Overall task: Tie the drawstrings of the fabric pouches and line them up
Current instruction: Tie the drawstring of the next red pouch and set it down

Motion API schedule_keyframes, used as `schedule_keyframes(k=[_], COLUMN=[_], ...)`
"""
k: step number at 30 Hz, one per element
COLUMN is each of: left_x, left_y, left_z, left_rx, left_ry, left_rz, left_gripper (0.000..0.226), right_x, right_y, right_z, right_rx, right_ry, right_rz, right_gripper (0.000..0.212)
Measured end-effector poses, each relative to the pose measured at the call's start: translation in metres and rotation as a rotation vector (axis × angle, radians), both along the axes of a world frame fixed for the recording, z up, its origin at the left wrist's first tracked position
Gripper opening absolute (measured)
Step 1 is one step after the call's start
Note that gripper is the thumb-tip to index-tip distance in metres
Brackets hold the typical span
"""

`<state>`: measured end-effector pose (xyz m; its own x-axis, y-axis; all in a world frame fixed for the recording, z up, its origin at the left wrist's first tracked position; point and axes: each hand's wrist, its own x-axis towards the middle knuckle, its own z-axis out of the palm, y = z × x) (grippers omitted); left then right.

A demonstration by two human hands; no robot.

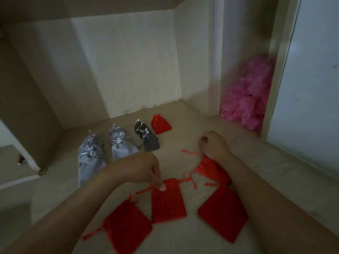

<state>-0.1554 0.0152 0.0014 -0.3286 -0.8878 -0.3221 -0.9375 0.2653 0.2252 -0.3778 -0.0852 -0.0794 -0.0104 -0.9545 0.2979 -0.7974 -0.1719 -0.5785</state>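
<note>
My left hand (146, 169) pinches middle red pouch (167, 202) at neck; right hand (214, 143) curled, grip unclear. Cinch cords (144, 190) evenly, knot, park beside tied red pouch (161, 124) near surface's back edge.

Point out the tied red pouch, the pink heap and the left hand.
tied red pouch (161, 125), head view, its body.
pink heap (247, 97), head view, its middle.
left hand (141, 168), head view, its back.

A pale wood-grain cabinet floor (185, 116) ran back to a lighter upright back panel (128, 61) of the same grain. At the right, past a cream partition (217, 70), lay a heap of crumpled pink plastic (247, 99), just beside a white door panel (311, 88). A small metallic fitting (20, 160) showed at the far left, too blurred to identify.
</note>
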Motion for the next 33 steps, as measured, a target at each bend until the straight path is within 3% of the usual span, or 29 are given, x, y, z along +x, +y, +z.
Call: schedule_keyframes(k=[5, 9, 13, 17, 19, 23, 28, 33], left_x=[0.007, 0.010, 0.011, 0.006, -0.001, -0.011, -0.006, 0.003], left_y=[0.012, 0.008, 0.004, 0.002, 0.003, 0.000, -0.013, -0.019], left_z=[-0.023, -0.022, -0.005, 0.010, 0.013, 0.011, -0.006, -0.022], left_rx=[-0.055, -0.042, -0.101, -0.283, -0.384, -0.517, -0.476, -0.420], left_ry=[-0.055, 0.106, 0.432, 0.784, 0.916, 1.128, 1.322, 1.460], left_rz=[0.031, 0.041, 0.130, 0.188, 0.230, 0.294, 0.288, 0.282], left_gripper=[0.035, 0.021, 0.016, 0.013, 0.013, 0.002, 0.024, 0.028], right_x=[0.006, 0.011, 0.017, 0.027, 0.027, 0.023, 0.018, 0.017], right_y=[0.003, 0.012, 0.032, 0.070, 0.077, 0.078, 0.072, 0.068], right_z=[0.014, 0.040, 0.063, 0.087, 0.092, 0.096, 0.092, 0.096], right_rx=[0.120, 0.252, 0.067, 0.294, 0.293, 0.127, 0.089, 0.095], right_ry=[0.135, 0.233, -0.002, -0.434, -0.539, -0.534, -0.590, -0.476], right_rz=[0.041, 0.093, 0.134, 0.468, 0.537, 0.484, 0.380, 0.296], right_gripper=[0.029, 0.037, 0.030, 0.035, 0.026, 0.024, 0.033, 0.011])
